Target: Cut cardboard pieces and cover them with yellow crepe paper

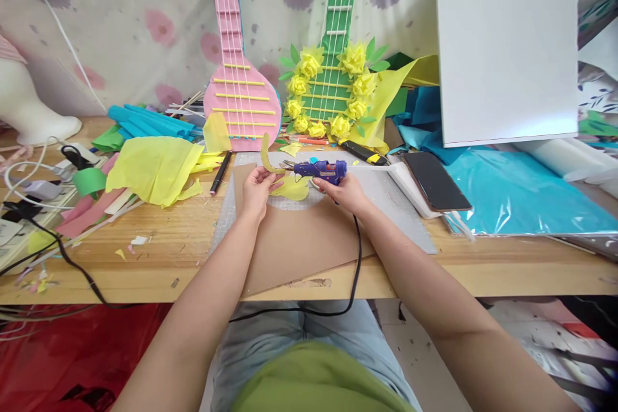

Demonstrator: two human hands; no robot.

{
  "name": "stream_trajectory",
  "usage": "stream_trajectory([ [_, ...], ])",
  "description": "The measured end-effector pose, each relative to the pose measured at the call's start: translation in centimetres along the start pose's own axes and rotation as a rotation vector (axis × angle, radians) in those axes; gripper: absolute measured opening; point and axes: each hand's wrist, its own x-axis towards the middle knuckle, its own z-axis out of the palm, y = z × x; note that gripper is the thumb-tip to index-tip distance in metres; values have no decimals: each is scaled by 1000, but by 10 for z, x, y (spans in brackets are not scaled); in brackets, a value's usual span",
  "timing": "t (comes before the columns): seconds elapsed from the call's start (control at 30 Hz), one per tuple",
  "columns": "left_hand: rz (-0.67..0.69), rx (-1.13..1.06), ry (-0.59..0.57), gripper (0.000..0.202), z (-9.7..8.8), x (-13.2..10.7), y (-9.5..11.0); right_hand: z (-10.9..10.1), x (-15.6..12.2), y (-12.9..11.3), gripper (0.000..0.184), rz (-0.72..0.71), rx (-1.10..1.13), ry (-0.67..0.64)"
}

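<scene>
My right hand (346, 191) is wrapped round a blue hot glue gun (324, 171), its nozzle pointing left. In a pinch of its fingers, my left hand (255, 192) holds a curved yellow paper strip (265, 154) close to that nozzle. A larger yellow paper piece (293, 189) lies just under the two hands, partly hidden by them. Below is a brown cardboard sheet (299, 244) with a curved cut in its upper edge, resting on a grey cutting mat (410, 219). The gun's black cord (358, 257) hangs over the table's front edge.
At the back stand a pink paper guitar (243, 100) and a green one (328, 90) with yellow paper flowers. Yellow crepe paper (149, 167), a black pen (221, 173) and power strips (14, 232) lie left. A phone (436, 180), cutter (364, 153) and wrapped blue paper (526, 193) lie right.
</scene>
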Motion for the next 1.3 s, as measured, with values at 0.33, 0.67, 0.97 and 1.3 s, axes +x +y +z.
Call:
stream_trajectory([
  [0.33, -6, -7, -3, 19, 0, 1, -2, 1, -3, -6, 46, -64, 67, 3],
  [0.67, -21, -20, -20, 20, 0, 0, 1, 2, -1, 3, 44, -45, -55, 25],
  [0.97, -36, -6, -2, 19, 2, -2, 3, 3, 0, 4, 45, -51, -51, 43],
  [1.3, -42, -26, -6, 19, 2, -2, 4, 3, -1, 3, 46, -53, -25, 35],
])
